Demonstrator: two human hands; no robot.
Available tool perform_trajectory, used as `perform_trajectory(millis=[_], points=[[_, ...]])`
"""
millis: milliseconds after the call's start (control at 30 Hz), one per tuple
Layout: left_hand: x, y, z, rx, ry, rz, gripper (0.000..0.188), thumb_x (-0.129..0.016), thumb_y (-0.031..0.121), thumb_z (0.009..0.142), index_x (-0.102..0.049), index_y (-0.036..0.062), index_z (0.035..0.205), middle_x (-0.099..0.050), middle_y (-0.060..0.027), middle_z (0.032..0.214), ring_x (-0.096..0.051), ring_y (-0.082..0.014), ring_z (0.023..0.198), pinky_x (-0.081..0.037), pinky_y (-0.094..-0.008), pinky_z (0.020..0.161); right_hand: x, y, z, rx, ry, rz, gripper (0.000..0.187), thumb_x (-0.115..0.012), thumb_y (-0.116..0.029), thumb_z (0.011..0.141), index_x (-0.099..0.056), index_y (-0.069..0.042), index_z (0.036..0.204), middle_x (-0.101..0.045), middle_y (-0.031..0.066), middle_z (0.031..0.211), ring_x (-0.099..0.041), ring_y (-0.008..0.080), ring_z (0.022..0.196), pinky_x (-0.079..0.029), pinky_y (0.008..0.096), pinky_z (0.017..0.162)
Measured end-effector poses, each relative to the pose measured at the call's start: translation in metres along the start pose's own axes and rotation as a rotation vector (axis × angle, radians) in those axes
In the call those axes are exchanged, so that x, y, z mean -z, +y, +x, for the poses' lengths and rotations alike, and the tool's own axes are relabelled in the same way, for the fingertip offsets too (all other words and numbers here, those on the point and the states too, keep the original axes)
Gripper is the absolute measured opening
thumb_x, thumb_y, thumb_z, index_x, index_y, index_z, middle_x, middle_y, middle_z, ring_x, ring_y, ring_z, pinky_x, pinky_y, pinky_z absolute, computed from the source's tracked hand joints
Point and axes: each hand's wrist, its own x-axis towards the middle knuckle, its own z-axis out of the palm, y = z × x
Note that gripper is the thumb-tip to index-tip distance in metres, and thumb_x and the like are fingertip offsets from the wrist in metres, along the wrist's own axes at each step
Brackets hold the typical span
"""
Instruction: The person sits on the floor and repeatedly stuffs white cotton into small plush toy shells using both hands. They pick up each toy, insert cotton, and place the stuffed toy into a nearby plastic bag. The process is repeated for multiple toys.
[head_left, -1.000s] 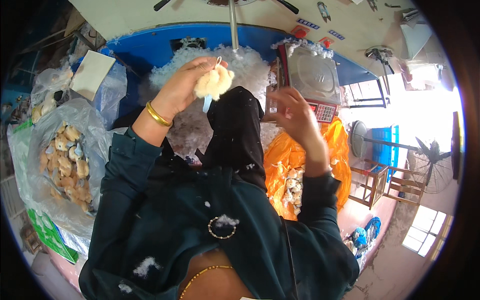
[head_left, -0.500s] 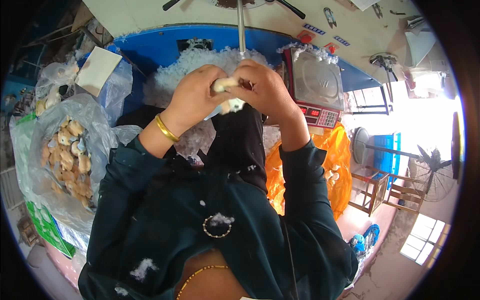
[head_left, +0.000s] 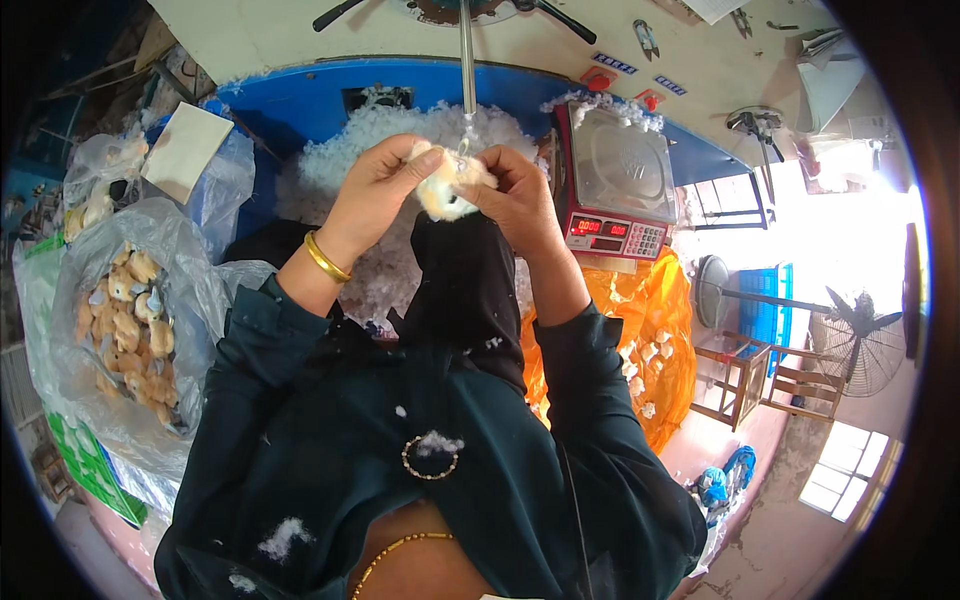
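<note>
Your left hand [head_left: 378,195] and right hand [head_left: 520,200] both pinch the toy [head_left: 440,198], one from each side, just below the tube [head_left: 467,62]; whether it touches the tip is hard to tell. Fluff [head_left: 335,150] heaped around the tube. Scale [head_left: 625,165] right of the tube, orange bag [head_left: 662,295] lower right, clear bag [head_left: 180,232] lower left.

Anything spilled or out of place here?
Yes: tufts of white stuffing sit on the dark green shirt and along the far edge of the red digital scale. Odd because they look like strays outside the big loose heap.
</note>
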Motion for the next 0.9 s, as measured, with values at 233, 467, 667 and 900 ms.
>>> perform_trajectory(millis=[233, 467, 667, 900], points=[[-0.011, -0.002, 0.012, -0.109, 0.112, 0.202, 0.016, -0.055, 0.015, 0.095, -0.061, 0.0003, 0.098, -0.062, -0.0008, 0.085, -0.052, -0.0048, 0.073, -0.044, -0.0218, 0.064, -0.001, -0.018, 0.012, -0.078, 0.116, 0.224, 0.019, -0.069, -0.018, 0.085, -0.06, -0.002, 0.091, -0.06, -0.0002, 0.077, -0.05, 0.0029, 0.061, -0.036, 0.0176, 0.047], [0.002, -0.011, 0.107, -0.121, 0.307, 0.097, 0.021, -0.058, 0.016, 0.091, -0.063, -0.0041, 0.096, -0.063, -0.0043, 0.078, -0.053, -0.0063, 0.067, -0.044, -0.0231, 0.059, 0.002, 0.003, 0.122, 0.11, 0.428, 0.007, 0.027, -0.066, -0.022, 0.087, -0.06, 0.004, 0.085, -0.059, 0.0041, 0.07, -0.052, 0.0073, 0.057, -0.041, 0.0234, 0.046], [0.011, -0.007, 0.141, -0.134, 0.314, 0.176, 0.021, -0.061, 0.017, 0.089, -0.065, -0.0034, 0.09, -0.062, -0.0034, 0.072, -0.051, -0.0073, 0.061, -0.042, -0.0243, 0.054, 0.001, -0.005, 0.154, 0.055, 0.438, 0.118, 0.026, -0.068, -0.02, 0.085, -0.06, 0.005, 0.084, -0.059, 0.0064, 0.068, -0.053, 0.0099, 0.057, -0.041, 0.0253, 0.046], [0.014, -0.003, 0.093, -0.141, 0.271, 0.317, 0.023, -0.062, 0.019, 0.088, -0.062, -0.0024, 0.079, -0.056, -0.0022, 0.062, -0.043, -0.0083, 0.055, -0.037, -0.0268, 0.051, -0.004, -0.008, 0.102, 0.082, 0.353, 0.253, 0.02, -0.069, -0.014, 0.085, -0.056, -0.003, 0.075, -0.056, 0.0011, 0.066, -0.047, 0.0047, 0.053, -0.035, 0.021, 0.043]])
